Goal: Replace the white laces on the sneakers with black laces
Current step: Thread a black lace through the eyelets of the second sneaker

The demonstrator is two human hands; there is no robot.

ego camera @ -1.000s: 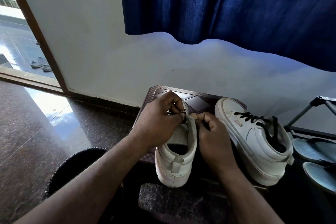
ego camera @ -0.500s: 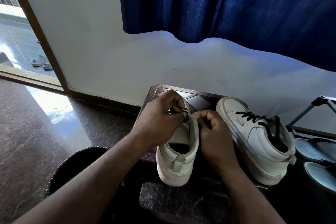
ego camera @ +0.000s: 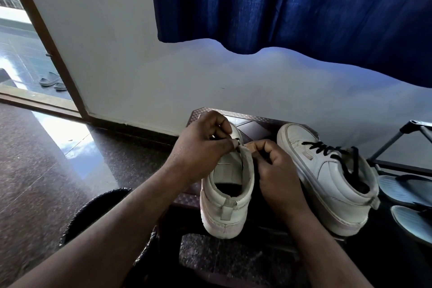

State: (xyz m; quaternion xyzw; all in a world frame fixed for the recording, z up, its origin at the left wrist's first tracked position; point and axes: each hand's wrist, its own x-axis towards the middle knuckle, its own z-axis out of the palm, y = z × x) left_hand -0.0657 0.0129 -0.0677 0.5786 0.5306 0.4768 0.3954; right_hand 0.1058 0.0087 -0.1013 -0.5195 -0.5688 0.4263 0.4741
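Two white high-top sneakers stand on a brown patterned mat (ego camera: 254,121) by the wall. The left sneaker (ego camera: 225,194) faces away from me, heel toward the camera. My left hand (ego camera: 201,147) curls over its upper front and pinches a black lace (ego camera: 238,146) at the eyelets. My right hand (ego camera: 273,170) grips the shoe's right collar edge, fingers curled at the same spot. The hands hide most of this shoe's lacing. The right sneaker (ego camera: 327,177) stands beside it, threaded with a black lace (ego camera: 327,148).
A white wall rises behind the mat, with a blue curtain (ego camera: 292,2) hanging above. Blue sandals (ego camera: 406,189) lie under a metal rack (ego camera: 397,142) at the right. A dark round object (ego camera: 93,208) sits near my left forearm. An open doorway (ego camera: 28,61) is far left.
Both hands stay at the left sneaker's eyelets with only small finger movements on the black lace. The shoes have not moved.
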